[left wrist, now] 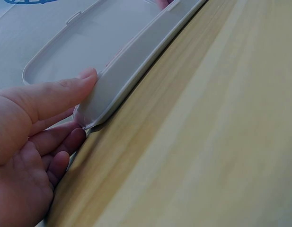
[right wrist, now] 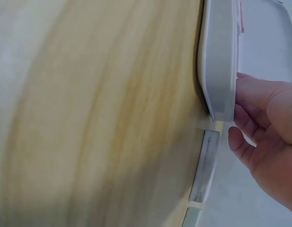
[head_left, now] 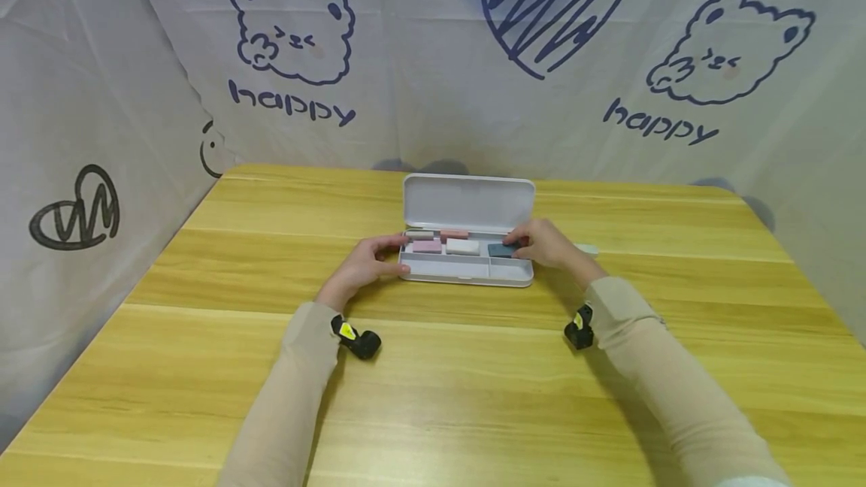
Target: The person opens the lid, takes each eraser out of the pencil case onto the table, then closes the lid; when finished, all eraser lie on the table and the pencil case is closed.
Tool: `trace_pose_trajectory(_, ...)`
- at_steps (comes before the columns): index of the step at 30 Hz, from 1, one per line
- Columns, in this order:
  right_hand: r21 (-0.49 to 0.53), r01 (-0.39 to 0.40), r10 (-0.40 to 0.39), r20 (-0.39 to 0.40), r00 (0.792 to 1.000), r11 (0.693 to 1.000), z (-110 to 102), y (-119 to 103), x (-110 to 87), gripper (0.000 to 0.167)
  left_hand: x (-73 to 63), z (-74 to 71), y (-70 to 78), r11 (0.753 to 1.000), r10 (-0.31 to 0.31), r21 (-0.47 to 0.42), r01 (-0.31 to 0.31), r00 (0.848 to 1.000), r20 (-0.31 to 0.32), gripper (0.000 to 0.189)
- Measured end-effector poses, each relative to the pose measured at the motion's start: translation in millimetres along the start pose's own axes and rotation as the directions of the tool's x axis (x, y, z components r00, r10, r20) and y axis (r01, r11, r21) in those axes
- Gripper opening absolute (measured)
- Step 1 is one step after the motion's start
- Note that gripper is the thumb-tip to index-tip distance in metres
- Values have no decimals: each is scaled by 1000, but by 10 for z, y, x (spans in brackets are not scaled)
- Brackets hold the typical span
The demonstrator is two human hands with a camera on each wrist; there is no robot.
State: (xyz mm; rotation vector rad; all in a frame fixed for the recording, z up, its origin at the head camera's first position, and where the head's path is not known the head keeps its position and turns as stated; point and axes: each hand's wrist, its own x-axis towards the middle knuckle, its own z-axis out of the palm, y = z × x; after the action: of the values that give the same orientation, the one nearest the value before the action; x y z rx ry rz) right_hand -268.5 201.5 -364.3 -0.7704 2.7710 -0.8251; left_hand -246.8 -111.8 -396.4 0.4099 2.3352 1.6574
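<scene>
A white pencil case point(head_left: 446, 269) lies on the table with its hinged lid point(head_left: 468, 201) raised at the back. My left hand point(head_left: 365, 265) holds the case's left end; in the left wrist view the thumb point(left wrist: 65, 94) lies on the front wall and the fingers curl round the corner. With its thumb and fingers, my right hand point(head_left: 546, 244) pinches a dark teal eraser point(head_left: 499, 250) at the right part of the case. The right wrist view hides that eraser. Also in the case are a pink-purple eraser point(head_left: 426, 246), a white eraser point(head_left: 463, 247), a greyish one point(head_left: 421, 234) and a salmon one point(head_left: 454, 234).
On the wooden table point(head_left: 460, 397), a pale green block point(head_left: 587, 249) lies right of the case, beyond my right wrist. The right wrist view shows a grey block point(right wrist: 205, 165) near the case's end. A printed white cloth point(head_left: 419, 58) hangs behind the table.
</scene>
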Motion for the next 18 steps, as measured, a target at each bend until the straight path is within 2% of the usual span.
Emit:
trace_pose_trajectory(11,35,40,-39,-22,999,999,-80,-60,-39,22,-7,14,-3,1000,-10,5,10,1000,-11,54)
trace_pose_trajectory(18,107,29,-19,-95,995,994,-92,-43,-49,21,-9,11,11,1000,-6,5,6,1000,-15,54)
